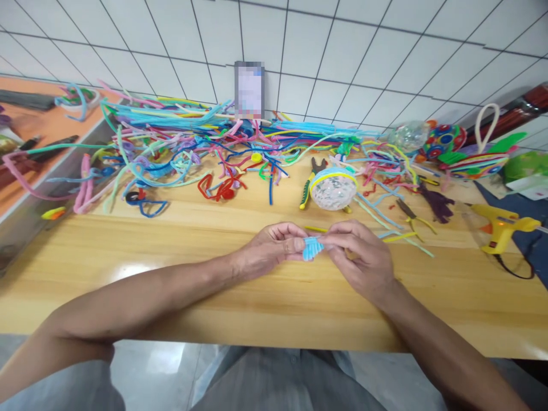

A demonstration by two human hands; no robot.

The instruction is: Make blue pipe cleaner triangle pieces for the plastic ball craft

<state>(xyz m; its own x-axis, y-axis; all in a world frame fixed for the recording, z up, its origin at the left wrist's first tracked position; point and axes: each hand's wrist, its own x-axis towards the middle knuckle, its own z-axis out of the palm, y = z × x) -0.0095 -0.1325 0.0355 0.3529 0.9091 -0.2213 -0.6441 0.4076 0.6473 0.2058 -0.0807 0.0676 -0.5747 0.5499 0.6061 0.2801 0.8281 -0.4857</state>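
Observation:
Between my two hands, above the near part of the wooden table [205, 302], is a small light-blue piece of folded pipe cleaner [313, 249], ridged and fanned out. My left hand [280, 246] pinches its left side between thumb and fingers. At its upper right edge, the fingertips of my right hand [358, 254] are closed on it too. Just behind the hands lies a yellow pipe cleaner [315, 229], partly hidden by them. Farther back sits a clear faceted ball [334, 193] with a yellow and blue band, beside green-and-yellow pliers [309, 185].
Tangled pipe cleaners [180, 142] spread along the tiled wall, where a phone [249, 90] leans. To the right lie small yellow-handled pliers [413, 217] and a yellow glue gun [503, 225]. Decorated balls [443, 141] stand behind. A clear-walled bin [51, 194] borders the left.

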